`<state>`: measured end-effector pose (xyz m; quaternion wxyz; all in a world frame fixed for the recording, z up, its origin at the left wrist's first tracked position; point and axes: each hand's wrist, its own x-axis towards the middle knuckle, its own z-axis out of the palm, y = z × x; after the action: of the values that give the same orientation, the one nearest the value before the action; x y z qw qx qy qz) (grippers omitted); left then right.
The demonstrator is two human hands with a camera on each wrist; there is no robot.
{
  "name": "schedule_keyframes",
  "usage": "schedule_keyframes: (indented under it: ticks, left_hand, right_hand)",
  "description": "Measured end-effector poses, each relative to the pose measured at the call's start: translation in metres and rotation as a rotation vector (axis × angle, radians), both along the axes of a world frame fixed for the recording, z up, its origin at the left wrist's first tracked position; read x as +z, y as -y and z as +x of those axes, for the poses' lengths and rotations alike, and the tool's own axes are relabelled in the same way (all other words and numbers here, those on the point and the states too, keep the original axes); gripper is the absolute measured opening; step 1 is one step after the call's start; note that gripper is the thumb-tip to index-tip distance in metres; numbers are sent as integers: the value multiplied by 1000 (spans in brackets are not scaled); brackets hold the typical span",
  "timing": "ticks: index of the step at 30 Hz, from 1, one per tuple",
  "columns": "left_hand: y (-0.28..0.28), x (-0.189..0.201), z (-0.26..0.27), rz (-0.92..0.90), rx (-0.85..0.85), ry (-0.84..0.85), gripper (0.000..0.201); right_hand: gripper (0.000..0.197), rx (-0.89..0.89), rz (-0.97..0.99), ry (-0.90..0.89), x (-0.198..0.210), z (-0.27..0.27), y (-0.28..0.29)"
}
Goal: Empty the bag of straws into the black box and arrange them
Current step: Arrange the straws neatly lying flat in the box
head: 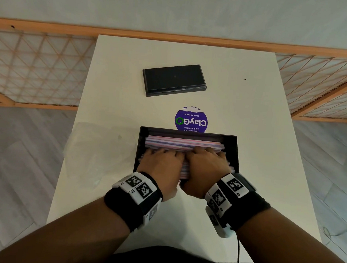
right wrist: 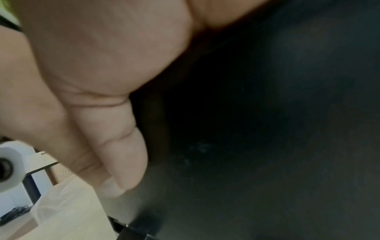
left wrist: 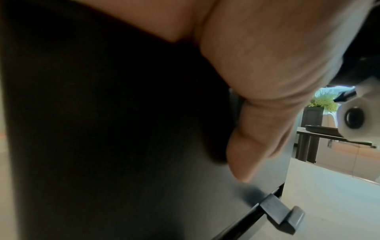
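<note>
- Head view: straws (head: 183, 142), pink, white and bluish, lie lengthwise in the black box (head: 235, 154), which sits on the white tabletop (head: 251, 120) close to the person.
- Left hand (head: 162, 163) and right hand (head: 204, 164) lie side by side, touching, palms down on the straws; the fingers reach forward over the pile and the thumbs drop over the near wall of the box. How tightly the fingers curl into the pile I cannot tell.
- Clear, crumpled bag (head: 97, 146) lies on the tabletop just left of the box.
- Black lid (head: 174, 80) rests farther back, apart from the box, with a round purple sticker (head: 191, 120) between them, its near edge hidden by the box.
- Left wrist view: the thumb (left wrist: 252, 146) lies against the dark outer wall of the box (left wrist: 113, 129); a small black tab (left wrist: 281, 214) juts out at the bottom edge.
- Right wrist view: the thumb (right wrist: 121, 154) lies against the same dark wall (right wrist: 267, 129); the bag (right wrist: 68, 209) shows pale at lower left.
</note>
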<state>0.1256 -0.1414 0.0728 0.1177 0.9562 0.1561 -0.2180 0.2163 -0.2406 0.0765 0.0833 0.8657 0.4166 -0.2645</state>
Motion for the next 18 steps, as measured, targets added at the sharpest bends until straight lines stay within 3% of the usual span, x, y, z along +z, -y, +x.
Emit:
schedule_keyframes:
  ticks: [4,8,12,15,18]
  left_hand:
    - [-1,0,-3,4,30,-25,67]
    - [4,4,2,-13,5,-9,59]
    - [-1,2,1,-34,-23,-7,76]
    - [-11,2,-5,28,5,2,64]
    - [-11,4,-8,32,5,-3,57]
  right_hand:
    - [68,-29,38,69,-3,-2,5]
    - [64,-19,20,17,-2,0,5]
    - [63,8,51,-6,-3,3,5]
    - [70,-23,82,65,-5,1,7]
    - [64,-26,89,91,-6,-2,9]
